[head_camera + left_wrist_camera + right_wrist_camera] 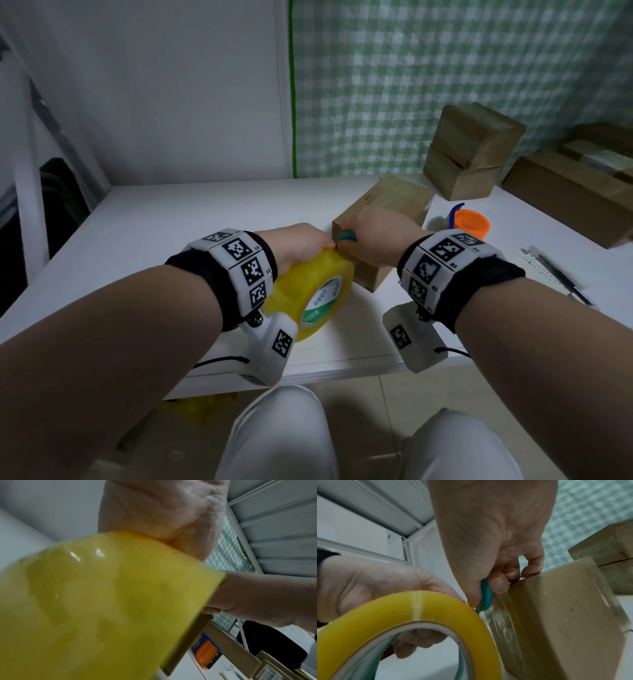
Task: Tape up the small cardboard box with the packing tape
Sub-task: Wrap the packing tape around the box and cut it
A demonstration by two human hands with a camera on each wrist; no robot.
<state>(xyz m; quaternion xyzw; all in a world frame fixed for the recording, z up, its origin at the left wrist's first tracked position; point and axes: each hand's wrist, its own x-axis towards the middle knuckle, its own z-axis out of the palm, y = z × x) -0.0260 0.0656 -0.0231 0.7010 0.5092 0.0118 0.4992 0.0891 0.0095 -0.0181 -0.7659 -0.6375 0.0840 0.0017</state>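
A small brown cardboard box lies on the white table, with clear tape along its near side. My left hand grips the yellow packing tape roll, fingers through its core, just left of the box's near corner. A short strip of tape runs from the roll to the box. My right hand pinches a small teal cutter against that strip at the box corner, other fingers resting on the box's top edge. The roll fills the left wrist view.
Two stacked cardboard boxes stand behind the small box, and flat cartons lie at the far right. An orange and blue tape dispenser sits right of the box. A black pen lies near the right edge. The table's front edge is close.
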